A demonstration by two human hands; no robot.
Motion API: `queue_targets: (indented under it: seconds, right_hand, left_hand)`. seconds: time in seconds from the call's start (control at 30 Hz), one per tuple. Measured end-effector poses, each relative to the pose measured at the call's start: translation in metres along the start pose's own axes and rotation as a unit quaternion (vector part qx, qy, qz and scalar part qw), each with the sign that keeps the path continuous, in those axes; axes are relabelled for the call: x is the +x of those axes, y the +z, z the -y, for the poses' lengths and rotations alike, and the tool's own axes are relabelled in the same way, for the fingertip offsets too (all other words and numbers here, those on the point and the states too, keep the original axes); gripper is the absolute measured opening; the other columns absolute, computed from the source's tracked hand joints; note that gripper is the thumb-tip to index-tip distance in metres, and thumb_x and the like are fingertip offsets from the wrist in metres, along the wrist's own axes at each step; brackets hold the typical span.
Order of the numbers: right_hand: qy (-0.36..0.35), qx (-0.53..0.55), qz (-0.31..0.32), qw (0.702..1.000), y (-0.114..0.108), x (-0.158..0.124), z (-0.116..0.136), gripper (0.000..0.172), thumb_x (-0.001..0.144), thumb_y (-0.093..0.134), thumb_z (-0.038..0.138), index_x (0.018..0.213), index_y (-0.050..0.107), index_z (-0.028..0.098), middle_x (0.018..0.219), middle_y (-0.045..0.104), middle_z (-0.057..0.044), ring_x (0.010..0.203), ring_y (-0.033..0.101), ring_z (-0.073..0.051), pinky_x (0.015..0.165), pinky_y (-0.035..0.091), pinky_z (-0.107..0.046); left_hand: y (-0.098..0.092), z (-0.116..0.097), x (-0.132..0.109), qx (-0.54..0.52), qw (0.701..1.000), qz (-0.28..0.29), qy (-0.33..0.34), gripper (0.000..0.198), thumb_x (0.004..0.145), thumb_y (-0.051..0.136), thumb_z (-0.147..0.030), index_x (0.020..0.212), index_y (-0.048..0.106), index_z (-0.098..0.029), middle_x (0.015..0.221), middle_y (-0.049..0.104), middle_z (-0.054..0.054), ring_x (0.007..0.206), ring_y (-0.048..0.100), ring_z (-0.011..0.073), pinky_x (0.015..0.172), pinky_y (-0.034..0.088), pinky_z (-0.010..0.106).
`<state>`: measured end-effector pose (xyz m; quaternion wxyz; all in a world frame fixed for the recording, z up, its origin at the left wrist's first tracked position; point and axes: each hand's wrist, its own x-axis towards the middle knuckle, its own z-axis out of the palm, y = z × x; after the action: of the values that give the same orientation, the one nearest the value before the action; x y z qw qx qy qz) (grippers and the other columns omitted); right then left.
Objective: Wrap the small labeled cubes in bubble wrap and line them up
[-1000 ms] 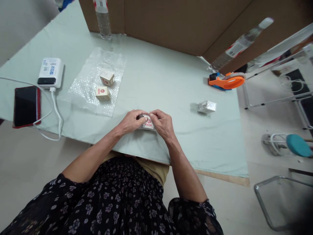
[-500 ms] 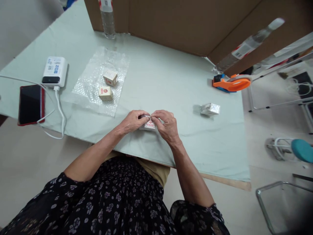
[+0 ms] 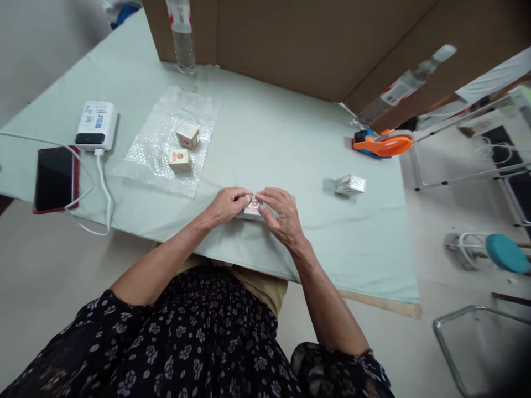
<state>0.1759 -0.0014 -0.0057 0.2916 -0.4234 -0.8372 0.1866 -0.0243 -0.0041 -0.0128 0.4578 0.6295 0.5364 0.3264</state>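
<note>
Close to the table's near edge lies a small box (image 3: 252, 210) with red print, which looks wrapped in clear plastic. My left hand (image 3: 228, 205) grips its left side, thumb on top and fingers behind. From the right, my right hand (image 3: 281, 214) closes around the box's other side, its thumb and fingertips at the top edge. Both hands cover much of the box. Two similar cream boxes, one behind (image 3: 188, 135) and one in front (image 3: 180, 160), rest on a sheet of bubble wrap (image 3: 145, 138) to the left. A shiny wrapped box (image 3: 350, 186) stands off to the right.
An orange tape dispenser (image 3: 384, 145) sits near the table's right edge. Two water bottles, left (image 3: 183, 44) and right (image 3: 398, 91), stand by a brown cardboard panel (image 3: 282, 44). At left are a white power bank (image 3: 97, 126), its cable, and a phone (image 3: 56, 178).
My right thumb has shifted slightly down and away from the left thumb, showing more of the box top. The whole view has turned a little; the other things stay put.
</note>
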Motion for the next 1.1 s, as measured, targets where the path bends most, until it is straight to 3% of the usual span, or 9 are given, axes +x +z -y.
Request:
queue_targets:
  seconds: [0.1,0.2,0.4,0.53,0.7,0.8,0.87,0.97,1.1]
  right_hand:
    - [0.022,0.018,0.026,0.999,-0.003,-0.01,-0.003,0.053,0.089,0.061,0.038,0.141,0.052,0.028,0.142,0.059,-0.008,0.134,0.051,-0.029,0.113,0.037,-0.052]
    - [0.033,0.032,0.076,0.996,-0.003,-0.011,-0.009,0.072,0.082,0.069,0.045,0.147,0.043,0.026,0.149,0.052,-0.012,0.138,0.046,-0.032,0.113,0.037,-0.054]
    - [0.043,0.059,0.072,0.995,-0.002,-0.002,-0.015,0.065,0.08,0.07,0.035,0.141,0.049,0.024,0.132,0.065,-0.011,0.125,0.057,-0.03,0.106,0.042,-0.051]
    - [0.048,0.063,0.04,0.996,-0.009,-0.007,-0.016,0.064,0.079,0.072,0.033,0.139,0.051,0.025,0.13,0.066,-0.01,0.124,0.058,-0.029,0.107,0.042,-0.05]
    - [0.06,0.074,-0.015,0.995,-0.035,-0.02,-0.025,0.068,0.08,0.074,0.034,0.142,0.048,0.024,0.138,0.061,-0.012,0.131,0.054,-0.028,0.111,0.04,-0.051]
    - [0.093,0.078,-0.098,0.988,-0.053,-0.039,-0.033,0.07,0.08,0.075,0.04,0.143,0.046,0.027,0.152,0.048,-0.013,0.141,0.044,-0.029,0.11,0.042,-0.052]
    - [0.14,0.074,-0.168,0.973,-0.061,-0.06,-0.039,0.066,0.082,0.073,0.04,0.141,0.048,0.029,0.152,0.048,-0.013,0.141,0.045,-0.029,0.105,0.047,-0.051]
    - [0.212,0.066,-0.235,0.946,-0.06,-0.094,-0.049,0.05,0.084,0.07,0.036,0.132,0.057,0.027,0.144,0.055,-0.014,0.134,0.052,-0.03,0.097,0.053,-0.049]
    - [0.258,0.065,-0.259,0.929,-0.047,-0.128,-0.059,0.034,0.086,0.066,0.033,0.119,0.065,0.024,0.134,0.062,-0.015,0.124,0.06,-0.028,0.093,0.056,-0.046]
  left_hand:
    - [0.0,-0.001,0.0,-0.009,1.0,0.007,-0.017,0.041,0.085,0.051,-0.038,0.108,0.074,-0.014,0.109,0.075,0.008,0.097,0.067,0.0215,0.09,0.051,0.032]
    - [-0.003,-0.003,0.0,-0.021,0.999,0.021,-0.025,0.042,0.085,0.052,-0.04,0.11,0.074,-0.014,0.108,0.075,0.008,0.096,0.067,0.0218,0.089,0.052,0.033]
    - [-0.019,-0.008,-0.001,0.005,0.994,0.103,-0.019,0.06,0.079,0.061,-0.049,0.127,0.065,-0.014,0.11,0.072,0.009,0.093,0.066,0.0227,0.083,0.053,0.035]
    - [-0.017,-0.015,0.002,0.098,0.99,0.094,0.024,0.068,0.069,0.072,-0.044,0.131,0.062,-0.018,0.118,0.068,0.011,0.097,0.063,0.0237,0.087,0.051,0.036]
    - [0.004,-0.031,0.026,0.102,0.988,0.097,0.061,0.054,0.068,0.069,-0.037,0.118,0.068,-0.019,0.105,0.071,0.006,0.086,0.062,0.0198,0.08,0.051,0.032]
    - [0.021,-0.045,0.056,0.086,0.987,0.111,0.079,0.047,0.068,0.067,-0.037,0.11,0.07,-0.018,0.093,0.07,0.003,0.078,0.059,0.0171,0.073,0.049,0.028]
    - [0.035,-0.055,0.08,0.082,0.986,0.11,0.093,0.046,0.067,0.067,-0.037,0.108,0.07,-0.017,0.091,0.069,0.003,0.077,0.058,0.0163,0.071,0.047,0.027]
    - [0.06,-0.069,0.118,0.088,0.983,0.109,0.123,0.048,0.066,0.066,-0.036,0.109,0.069,-0.015,0.094,0.069,0.004,0.078,0.057,0.0161,0.074,0.046,0.027]
    - [0.099,-0.081,0.163,0.112,0.977,0.114,0.144,0.049,0.065,0.067,-0.033,0.11,0.069,-0.013,0.095,0.069,0.005,0.08,0.057,0.0171,0.077,0.047,0.028]
